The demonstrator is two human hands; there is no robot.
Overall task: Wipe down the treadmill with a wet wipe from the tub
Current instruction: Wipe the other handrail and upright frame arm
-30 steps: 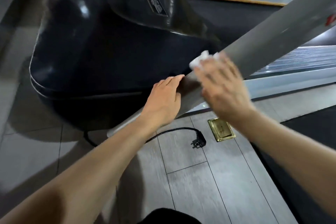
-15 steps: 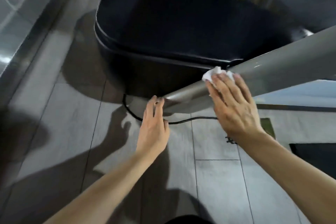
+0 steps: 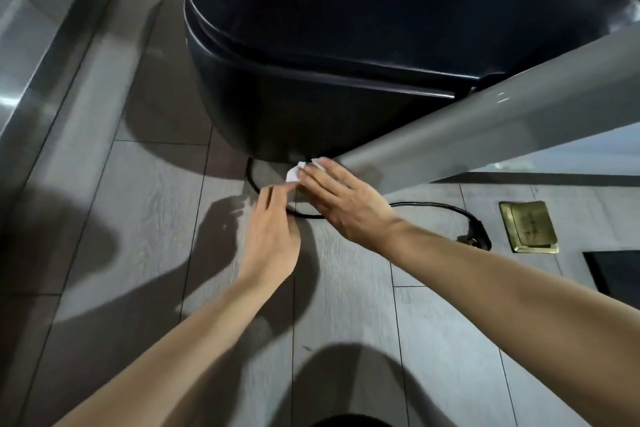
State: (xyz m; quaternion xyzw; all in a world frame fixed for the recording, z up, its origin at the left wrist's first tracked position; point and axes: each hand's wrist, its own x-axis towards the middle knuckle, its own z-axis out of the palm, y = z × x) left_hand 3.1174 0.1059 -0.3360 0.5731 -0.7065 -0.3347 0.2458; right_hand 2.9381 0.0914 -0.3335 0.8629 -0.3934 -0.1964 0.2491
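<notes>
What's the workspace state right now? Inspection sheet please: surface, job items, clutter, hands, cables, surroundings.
Surface: grey wood-look floor, shadows of the arms across it.
Job's things: white wet wipe at the bottom end of the grey treadmill upright; black motor cover behind it. Tub not in view.
Clutter: nothing seen.
Hands: right hand lies with straight fingers on the wipe at the upright's foot; left hand reaches toward the wipe, fingertips close to it, contact unclear from blur.
Cables: black power cord loops on the floor from under the cover; its plug lies unplugged.
Surroundings: brass floor socket, lid shut; dark mat at right.
</notes>
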